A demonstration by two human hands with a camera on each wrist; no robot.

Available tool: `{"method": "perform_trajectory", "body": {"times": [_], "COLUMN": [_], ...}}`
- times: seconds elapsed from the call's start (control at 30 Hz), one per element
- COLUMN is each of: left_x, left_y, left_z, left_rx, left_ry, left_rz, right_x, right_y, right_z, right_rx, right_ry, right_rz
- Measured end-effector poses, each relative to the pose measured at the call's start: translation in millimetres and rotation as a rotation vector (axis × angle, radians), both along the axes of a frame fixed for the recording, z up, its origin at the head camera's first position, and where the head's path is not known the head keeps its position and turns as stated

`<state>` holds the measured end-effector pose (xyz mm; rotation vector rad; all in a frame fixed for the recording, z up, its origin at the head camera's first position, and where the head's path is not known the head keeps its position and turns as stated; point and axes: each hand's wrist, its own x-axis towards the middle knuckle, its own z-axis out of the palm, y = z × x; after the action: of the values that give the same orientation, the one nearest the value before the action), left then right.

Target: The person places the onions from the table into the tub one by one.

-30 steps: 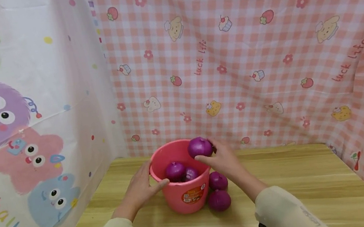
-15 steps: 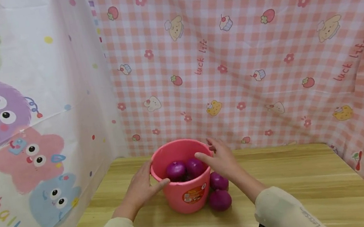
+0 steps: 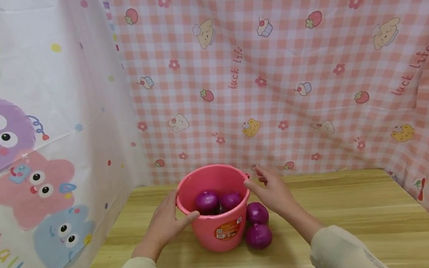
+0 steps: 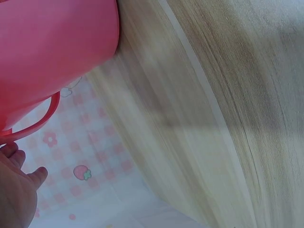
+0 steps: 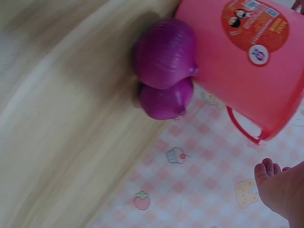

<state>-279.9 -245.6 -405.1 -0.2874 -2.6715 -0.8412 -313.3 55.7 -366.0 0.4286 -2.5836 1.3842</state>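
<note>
A pink bucket (image 3: pixel 217 232) stands upright on the wooden table, with purple onions (image 3: pixel 207 202) visible inside it. My left hand (image 3: pixel 165 223) holds the bucket's left side, its thumb at the front rim and its other fingers along the outside. In the left wrist view, fingertips (image 4: pixel 16 156) meet the rim near the handle (image 4: pixel 40 126). Just right of the rim, my right hand (image 3: pixel 274 192) holds nothing, fingers loosely bent. Two more onions sit against the bucket's right side, one onion (image 3: pixel 259 236) in front of another onion (image 3: pixel 257 213).
The wooden table (image 3: pixel 342 226) extends to both sides of the bucket. Behind it hangs a pink checked cloth (image 3: pixel 290 59), and on the left a white cloth (image 3: pixel 90 101) with cartoon figures. A label (image 5: pixel 256 23) is on the bucket's front.
My right hand held an onion over the bucket's right rim, then released it inside. The hand has since moved right, off the opening. My left hand has stayed at the bucket.
</note>
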Motion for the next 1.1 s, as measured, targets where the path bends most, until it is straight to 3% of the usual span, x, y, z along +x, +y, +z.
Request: {"method": "perform_trajectory", "body": {"times": [0.27, 0.6, 0.8, 1.1], "left_x": [-0.3, -1.0, -1.4, 0.0], "left_y": [0.7, 1.1, 0.5, 0.2], "left_z": [1.8, 1.1, 0.6, 0.7], "left_rx": [-0.004, -0.006, 0.001, -0.004], "left_ry": [-0.004, -0.013, -0.011, -0.018], "left_rz": [0.001, 0.007, 0.008, 0.008], "right_x": [1.9, 6.4, 11.5, 17.2], "right_y": [17.0, 24.5, 24.0, 18.2], "right_z": [-31.8, -81.8, -101.2, -119.8], "right_rx": [0.01, 0.059, 0.081, 0.116], "right_ry": [0.019, -0.115, -0.159, -0.103], "right_rz": [0.002, -0.039, -0.011, 0.069]}}
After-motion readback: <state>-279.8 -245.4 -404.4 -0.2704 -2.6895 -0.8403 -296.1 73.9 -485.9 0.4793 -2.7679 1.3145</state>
